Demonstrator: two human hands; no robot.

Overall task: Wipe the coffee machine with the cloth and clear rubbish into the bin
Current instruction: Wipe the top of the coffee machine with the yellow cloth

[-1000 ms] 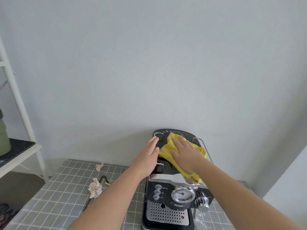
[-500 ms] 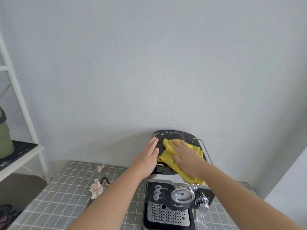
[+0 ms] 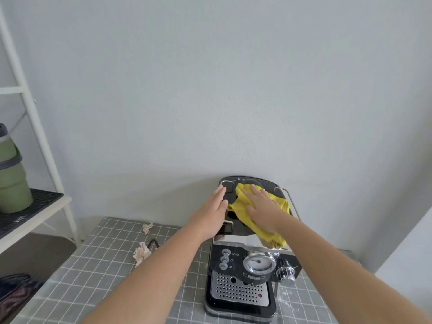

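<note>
A black and chrome coffee machine (image 3: pixel 247 274) stands on the grey tiled table (image 3: pixel 98 281) against the wall. Its flat black top carries a yellow cloth (image 3: pixel 240 213). My right hand (image 3: pixel 264 209) lies flat on the cloth and presses it down on the top. My left hand (image 3: pixel 211 215) rests flat on the left edge of the machine's top, fingers together, holding nothing. Two crumpled paper scraps lie on the table left of the machine: a larger one (image 3: pixel 141 252) and a smaller one (image 3: pixel 147 228) nearer the wall.
A dark bent handle (image 3: pixel 153 243) lies beside the larger scrap. A white shelf frame (image 3: pixel 35 127) stands at the left with a green jug (image 3: pixel 10 174) on a black mat. White powder specks (image 3: pixel 286 300) dot the table right of the machine. No bin is in view.
My right hand has slid the cloth back along the machine's top, toward the wall and slightly left. The left hand stays on the left edge.
</note>
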